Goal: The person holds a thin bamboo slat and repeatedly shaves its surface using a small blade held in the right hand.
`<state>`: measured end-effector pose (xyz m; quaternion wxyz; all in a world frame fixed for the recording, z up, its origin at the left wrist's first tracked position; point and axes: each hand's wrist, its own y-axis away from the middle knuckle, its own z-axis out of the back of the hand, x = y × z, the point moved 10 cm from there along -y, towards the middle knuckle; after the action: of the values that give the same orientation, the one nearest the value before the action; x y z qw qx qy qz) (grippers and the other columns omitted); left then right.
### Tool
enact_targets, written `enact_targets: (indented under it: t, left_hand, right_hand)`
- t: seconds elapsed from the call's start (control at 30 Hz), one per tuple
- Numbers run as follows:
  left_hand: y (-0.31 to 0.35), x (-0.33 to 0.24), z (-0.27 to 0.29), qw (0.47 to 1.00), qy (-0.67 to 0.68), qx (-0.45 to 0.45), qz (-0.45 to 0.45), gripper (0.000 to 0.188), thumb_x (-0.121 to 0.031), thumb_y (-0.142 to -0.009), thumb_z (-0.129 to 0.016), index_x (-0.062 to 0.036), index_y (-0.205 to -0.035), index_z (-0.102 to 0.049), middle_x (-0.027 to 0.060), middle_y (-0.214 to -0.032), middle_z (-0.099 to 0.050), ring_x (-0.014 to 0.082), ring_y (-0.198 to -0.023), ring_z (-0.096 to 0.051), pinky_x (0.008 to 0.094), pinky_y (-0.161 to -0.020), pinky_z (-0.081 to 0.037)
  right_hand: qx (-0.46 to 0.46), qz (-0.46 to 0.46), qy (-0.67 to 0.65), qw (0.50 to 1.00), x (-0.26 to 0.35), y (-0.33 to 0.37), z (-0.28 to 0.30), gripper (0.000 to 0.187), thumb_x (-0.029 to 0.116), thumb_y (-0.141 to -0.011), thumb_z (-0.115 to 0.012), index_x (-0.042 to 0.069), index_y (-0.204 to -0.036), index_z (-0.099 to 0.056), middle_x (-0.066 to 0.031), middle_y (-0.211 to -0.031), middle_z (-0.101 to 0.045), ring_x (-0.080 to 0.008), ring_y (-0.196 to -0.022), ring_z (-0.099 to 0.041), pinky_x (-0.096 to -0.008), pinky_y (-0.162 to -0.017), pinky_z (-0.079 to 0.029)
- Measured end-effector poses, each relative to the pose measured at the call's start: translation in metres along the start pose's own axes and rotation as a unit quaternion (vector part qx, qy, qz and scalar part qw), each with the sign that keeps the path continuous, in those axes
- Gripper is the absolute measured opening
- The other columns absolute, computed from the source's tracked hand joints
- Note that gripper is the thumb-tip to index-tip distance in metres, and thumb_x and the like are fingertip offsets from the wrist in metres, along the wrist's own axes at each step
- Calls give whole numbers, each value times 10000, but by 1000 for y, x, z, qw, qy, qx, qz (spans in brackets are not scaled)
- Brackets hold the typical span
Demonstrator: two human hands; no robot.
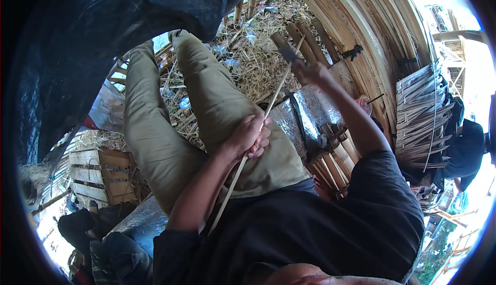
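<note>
My left hand [252,135] is closed around a long, thin bamboo strip [232,184], resting over my thigh. The strip slants from beside my torso up past my right hand, its upper end above the knife. My right hand [316,74], stretched out and a little smeared by motion, grips a knife. Its dark, broad blade [287,53] crosses or lies close against the upper part of the strip; whether it touches I cannot tell. The handle is mostly hidden in my fingers.
Shavings and litter [253,52] cover the ground beyond my legs. Long bamboo slats [361,26] stack at the right, with a bundle of thin strips [421,117] beside them. Cut bamboo pieces [336,158] lie by my right side. A wooden crate [103,174] stands left; dark sheeting [113,21] hangs upper left.
</note>
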<state>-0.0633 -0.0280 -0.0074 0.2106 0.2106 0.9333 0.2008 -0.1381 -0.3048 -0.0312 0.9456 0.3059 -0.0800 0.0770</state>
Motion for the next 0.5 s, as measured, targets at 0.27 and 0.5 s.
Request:
enact_targets:
  t: [0.27, 0.5]
  left_hand:
    - [3, 3, -1, 999, 49, 13, 11, 307, -435, -1050, -353, -155, -933, -397, -65, -513, -318, 35, -327, -277, 194, -262, -248]
    - [2, 5, -6, 996, 76, 21, 33, 285, -414, -1053, -341, -156, -944, -396, -61, -506, -314, 44, -322, -269, 199, -254, -246]
  right_hand:
    - [-2, 165, 80, 983, 48, 23, 5, 717, 659, -928, -469, -17, -862, -699, -176, -610, -621, -254, -660, -690, -439, -657, -558]
    - [-5, 91, 1, 996, 26, 1, 18, 794, 731, -877, -490, -15, -632, -609, -92, -530, -588, -191, -453, -596, -388, -521, -510]
